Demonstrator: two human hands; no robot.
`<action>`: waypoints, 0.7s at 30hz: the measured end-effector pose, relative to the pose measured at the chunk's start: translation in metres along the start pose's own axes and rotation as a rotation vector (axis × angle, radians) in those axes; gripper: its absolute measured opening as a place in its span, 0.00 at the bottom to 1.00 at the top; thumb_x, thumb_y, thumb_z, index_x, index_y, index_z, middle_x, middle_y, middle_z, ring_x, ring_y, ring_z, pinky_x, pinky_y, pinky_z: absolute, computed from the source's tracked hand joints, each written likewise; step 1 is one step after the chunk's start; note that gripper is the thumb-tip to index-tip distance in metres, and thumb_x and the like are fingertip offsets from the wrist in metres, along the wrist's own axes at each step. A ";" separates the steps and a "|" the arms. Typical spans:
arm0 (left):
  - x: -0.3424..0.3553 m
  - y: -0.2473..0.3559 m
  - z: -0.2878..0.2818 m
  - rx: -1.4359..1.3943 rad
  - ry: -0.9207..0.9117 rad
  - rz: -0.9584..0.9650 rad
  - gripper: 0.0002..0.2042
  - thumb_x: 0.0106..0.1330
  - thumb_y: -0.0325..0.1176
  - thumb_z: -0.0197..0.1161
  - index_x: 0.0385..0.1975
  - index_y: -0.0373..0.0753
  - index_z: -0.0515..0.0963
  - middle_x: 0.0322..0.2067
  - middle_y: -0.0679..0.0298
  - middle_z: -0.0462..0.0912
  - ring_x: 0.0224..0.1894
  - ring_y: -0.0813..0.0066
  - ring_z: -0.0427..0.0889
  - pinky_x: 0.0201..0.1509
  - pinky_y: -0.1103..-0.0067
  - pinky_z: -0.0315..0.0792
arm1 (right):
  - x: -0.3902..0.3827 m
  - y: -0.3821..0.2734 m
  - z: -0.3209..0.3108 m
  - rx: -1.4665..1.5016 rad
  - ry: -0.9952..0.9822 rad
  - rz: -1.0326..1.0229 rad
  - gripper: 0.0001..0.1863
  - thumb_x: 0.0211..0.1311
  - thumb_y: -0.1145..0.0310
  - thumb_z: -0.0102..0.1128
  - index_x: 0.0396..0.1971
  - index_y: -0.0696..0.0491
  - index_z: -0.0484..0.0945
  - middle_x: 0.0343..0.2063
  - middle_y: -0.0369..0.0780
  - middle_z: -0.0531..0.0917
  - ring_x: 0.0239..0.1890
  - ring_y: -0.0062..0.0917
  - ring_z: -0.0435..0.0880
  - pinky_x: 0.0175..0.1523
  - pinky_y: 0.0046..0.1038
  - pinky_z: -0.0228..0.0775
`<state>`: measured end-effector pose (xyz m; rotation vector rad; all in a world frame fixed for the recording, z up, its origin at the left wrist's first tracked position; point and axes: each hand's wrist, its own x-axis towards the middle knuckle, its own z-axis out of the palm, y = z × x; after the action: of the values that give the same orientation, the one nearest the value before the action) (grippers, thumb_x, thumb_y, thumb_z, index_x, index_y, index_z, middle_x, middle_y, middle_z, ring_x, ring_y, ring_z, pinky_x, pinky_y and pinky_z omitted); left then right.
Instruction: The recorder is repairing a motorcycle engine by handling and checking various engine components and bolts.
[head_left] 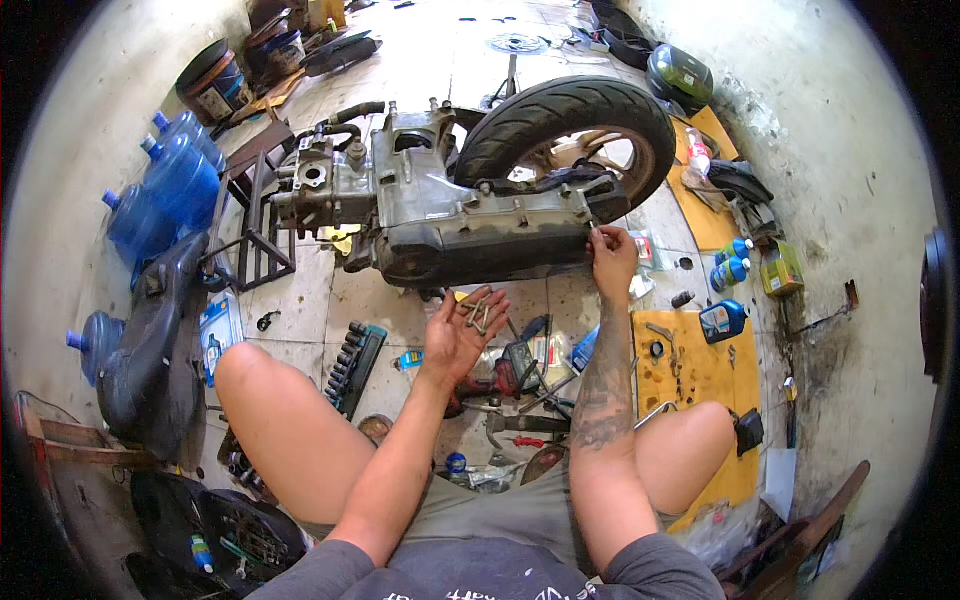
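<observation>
In front of me lies a scooter engine (420, 180) with a long dark side cover (480, 250) facing me. A wheel with a black tyre (560, 110) is attached at its right end. My left hand (458, 335) is palm up below the cover, cupping several bolts (480, 314) on the palm and fingers. At the cover's right end, my right hand (612, 262) pinches a small light-coloured piece, apparently a bolt, against the edge. The fingers partly hide it.
A socket set (355, 368) and a red-and-black power tool (495, 382) lie on the tiles before me. Cardboard (700, 370) with small parts is at the right, near a dark blue bottle (723, 320). Blue water jugs (180, 175) and a black scooter seat (155, 350) stand left.
</observation>
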<state>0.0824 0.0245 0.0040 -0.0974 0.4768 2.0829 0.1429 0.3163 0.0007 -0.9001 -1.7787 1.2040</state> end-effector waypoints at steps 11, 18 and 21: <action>0.016 -0.012 -0.051 -0.037 0.153 0.073 0.20 0.79 0.42 0.40 0.55 0.34 0.71 0.50 0.58 0.79 0.50 0.65 0.80 0.53 0.69 0.74 | -0.098 -0.065 0.060 -0.122 -1.159 0.144 0.14 0.53 0.65 0.73 0.30 0.61 0.80 0.28 0.44 0.86 0.26 0.23 0.83 0.28 0.30 0.74; 0.029 -0.022 -0.074 -0.086 0.468 0.158 0.15 0.77 0.39 0.42 0.45 0.36 0.75 0.40 0.62 0.82 0.41 0.71 0.80 0.48 0.75 0.73 | -0.121 -0.007 0.093 0.033 -1.021 0.320 0.05 0.57 0.77 0.61 0.33 0.59 0.78 0.23 0.37 0.80 0.21 0.21 0.78 0.24 0.23 0.71; 0.030 -0.021 -0.082 -0.158 0.542 0.076 0.12 0.76 0.38 0.43 0.40 0.38 0.73 0.35 0.64 0.81 0.34 0.72 0.78 0.40 0.79 0.74 | -0.114 0.046 0.076 0.559 -0.803 0.691 0.06 0.59 0.73 0.60 0.35 0.60 0.78 0.24 0.37 0.79 0.22 0.21 0.77 0.26 0.22 0.72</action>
<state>0.0739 0.0272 -0.0854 -0.7602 0.6432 2.1570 0.1303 0.2011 -0.0852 -0.7468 -1.5339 2.6369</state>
